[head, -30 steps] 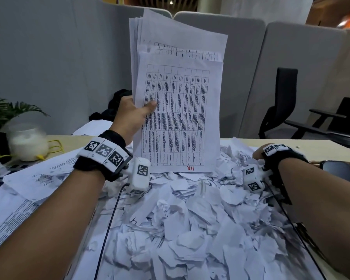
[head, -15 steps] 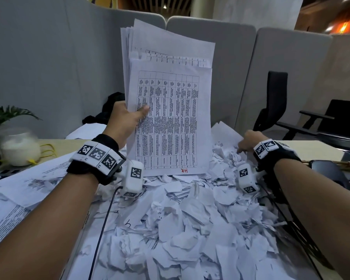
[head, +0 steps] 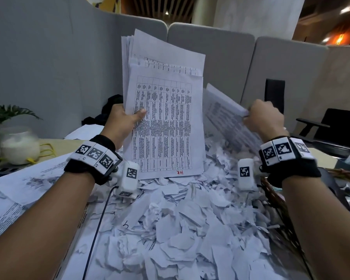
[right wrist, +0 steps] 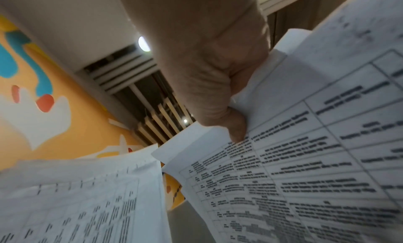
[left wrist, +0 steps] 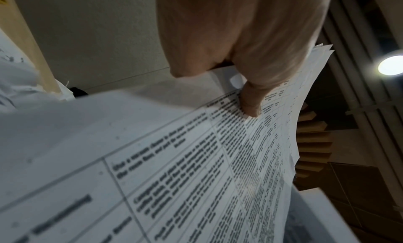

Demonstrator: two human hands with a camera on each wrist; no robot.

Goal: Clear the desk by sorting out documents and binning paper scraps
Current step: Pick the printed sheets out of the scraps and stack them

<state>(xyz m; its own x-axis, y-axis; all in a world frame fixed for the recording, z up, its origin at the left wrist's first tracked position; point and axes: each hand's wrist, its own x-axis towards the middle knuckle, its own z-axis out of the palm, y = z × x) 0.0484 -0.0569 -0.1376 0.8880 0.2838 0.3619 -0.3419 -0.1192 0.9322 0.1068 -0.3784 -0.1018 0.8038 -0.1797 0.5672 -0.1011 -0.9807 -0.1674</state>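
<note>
So, head view: left hand (head: pixel 121 122) grips a stack of white printed table sheets (head: pixel 164 110) by its left edge, thumb on the front page, fingers behind. Stack held upright over the desk, long axis vertical, top leaning slightly right, printed face toward the camera; red "HR" mark at the bottom edge, upside down. Sheets behind fan out above the front page. Right hand (head: pixel 265 118) pinches a single white printed sheet (head: pixel 228 120) by its upper corner; that sheet is tilted, long axis running from upper left down to lower right, lower end reaching into the heap of torn white paper scraps (head: pixel 182 223) that covers the desk below both wrists. Sheet is motion-blurred. More flat printed white pages (head: pixel 22 184) lie at left on the pale wooden desk (head: pixel 54 142), near a frosted white jar (head: pixel 18 146). Grey fabric partition panels (head: pixel 210 63) stand behind; black office chair (head: pixel 336 128) at right.

Left wrist view: left hand (left wrist: pixel 240 45) clamps the stack (left wrist: pixel 196 169), thumb (left wrist: pixel 250 102) pressed on the table print; long axis runs away from the camera, sheet edges splayed at the far end.

Right wrist view: right hand (right wrist: pixel 207 65) curled round the single sheet (right wrist: pixel 305 160), pinching its edge; the stack (right wrist: pixel 82 200) shows at lower left, apart from it.
</note>
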